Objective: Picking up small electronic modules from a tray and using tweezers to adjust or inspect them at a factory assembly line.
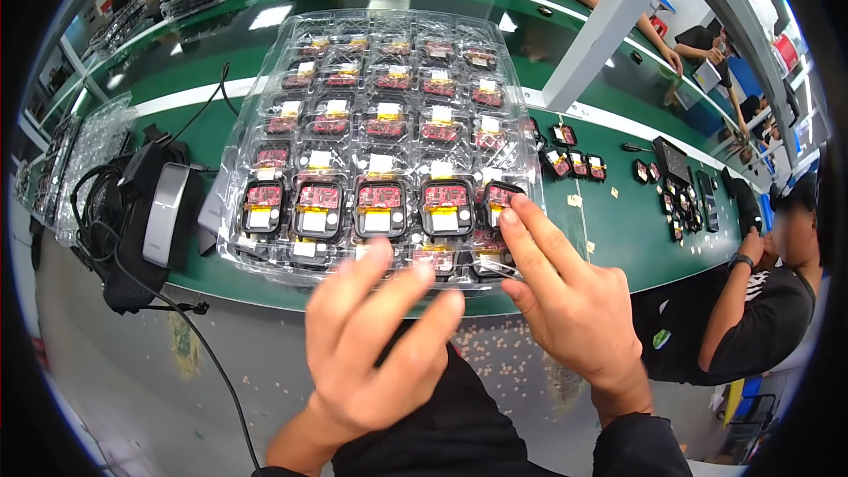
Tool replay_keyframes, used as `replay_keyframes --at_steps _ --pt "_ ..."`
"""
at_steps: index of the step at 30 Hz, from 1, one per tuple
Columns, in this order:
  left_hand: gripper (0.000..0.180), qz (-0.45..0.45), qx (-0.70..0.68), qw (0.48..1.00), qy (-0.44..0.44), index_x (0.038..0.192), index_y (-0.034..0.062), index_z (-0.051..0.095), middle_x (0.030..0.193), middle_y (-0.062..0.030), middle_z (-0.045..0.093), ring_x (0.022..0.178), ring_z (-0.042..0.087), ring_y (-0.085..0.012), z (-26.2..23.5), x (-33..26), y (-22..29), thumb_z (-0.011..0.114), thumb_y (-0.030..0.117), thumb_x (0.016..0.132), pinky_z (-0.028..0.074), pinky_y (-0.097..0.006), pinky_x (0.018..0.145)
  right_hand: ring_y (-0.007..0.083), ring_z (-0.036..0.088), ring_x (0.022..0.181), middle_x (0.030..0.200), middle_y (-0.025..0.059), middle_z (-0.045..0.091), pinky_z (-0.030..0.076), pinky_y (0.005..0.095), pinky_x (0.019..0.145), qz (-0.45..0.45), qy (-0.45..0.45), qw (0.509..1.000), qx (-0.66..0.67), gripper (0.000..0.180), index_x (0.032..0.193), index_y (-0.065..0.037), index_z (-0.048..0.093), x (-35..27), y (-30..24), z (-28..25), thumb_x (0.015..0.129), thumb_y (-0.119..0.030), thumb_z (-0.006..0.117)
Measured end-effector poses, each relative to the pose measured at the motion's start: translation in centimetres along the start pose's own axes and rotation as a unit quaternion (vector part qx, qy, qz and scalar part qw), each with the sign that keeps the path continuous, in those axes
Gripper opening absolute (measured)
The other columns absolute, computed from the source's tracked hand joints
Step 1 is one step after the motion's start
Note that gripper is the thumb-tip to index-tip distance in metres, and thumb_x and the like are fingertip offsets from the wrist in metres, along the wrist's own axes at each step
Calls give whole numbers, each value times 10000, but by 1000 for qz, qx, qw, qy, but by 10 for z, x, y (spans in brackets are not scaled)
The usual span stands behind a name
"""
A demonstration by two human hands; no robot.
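I have both hands at the near edge of the clear plastic tray (265,137), which lies on the green surface (636,238) and holds rows of small black modules with red boards. My right hand (574,300) has its fingers (521,234) stretched out, tips resting on the module (497,199) at the right end of the tray's near full row; whether they pinch it or only press it, I cannot tell. My left hand (375,344) hovers spread and loose over the tray's near rim, holding nothing that I can see.

My worry is the tray itself: it is thin and overhangs the surface's near edge slightly, so a hard press from the right fingers could tip or flex it and jolt the modules out of their pockets. A module lifted at an angle might also snag its pocket wall and drag a neighbour with it.

Most modules carry a small pale-yellow or white square label just below the red board; the rows farther from me show the same labels, smaller. Right of the tray, a few loose modules (574,163) sit on the surface. Left of the tray lies a black-and-grey device (163,212) with a cable. More stacked clear trays (93,146) lie farther left.
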State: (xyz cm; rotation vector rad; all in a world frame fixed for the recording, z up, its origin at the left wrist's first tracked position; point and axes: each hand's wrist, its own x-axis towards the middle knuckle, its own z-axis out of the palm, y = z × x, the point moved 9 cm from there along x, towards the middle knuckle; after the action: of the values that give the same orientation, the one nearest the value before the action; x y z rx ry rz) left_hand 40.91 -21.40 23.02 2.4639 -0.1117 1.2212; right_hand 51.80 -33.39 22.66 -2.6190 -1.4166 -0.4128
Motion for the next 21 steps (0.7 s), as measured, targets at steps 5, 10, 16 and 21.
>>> replay_keyframes --at_steps 5,10,16,21 --pt "349 5 42 994 -101 1154 59 748 1259 -132 689 1255 594 -386 38 37 -18 755 90 806 449 -510 1037 111 623 615 1430 66 607 507 257 509 -16 -7 1000 0 569 1401 -106 605 -1 9 -1 882 -294 740" --pt "333 -11 56 986 -155 1149 84 762 1255 -94 701 1244 604 -355 47 34 -31 743 126 819 456 -508 1016 208 728 868 1450 130 585 568 301 631 -21 -93 995 3 580 1373 -48 617 6 9 2 830 -194 762" --pt "306 -6 55 990 -133 1137 94 771 1259 -82 707 1244 608 -346 51 31 -31 718 171 845 447 -499 1025 193 727 892 1474 128 567 559 286 601 -20 -106 989 100 588 1394 -49 602 5 19 8 839 -174 749" --pt "282 -18 63 988 -140 1116 102 780 1255 -78 710 1244 608 -338 48 31 -34 703 183 856 441 -493 1034 173 726 829 1437 134 591 542 281 563 -22 -98 993 54 558 1349 -43 629 11 9 0 829 -191 766"
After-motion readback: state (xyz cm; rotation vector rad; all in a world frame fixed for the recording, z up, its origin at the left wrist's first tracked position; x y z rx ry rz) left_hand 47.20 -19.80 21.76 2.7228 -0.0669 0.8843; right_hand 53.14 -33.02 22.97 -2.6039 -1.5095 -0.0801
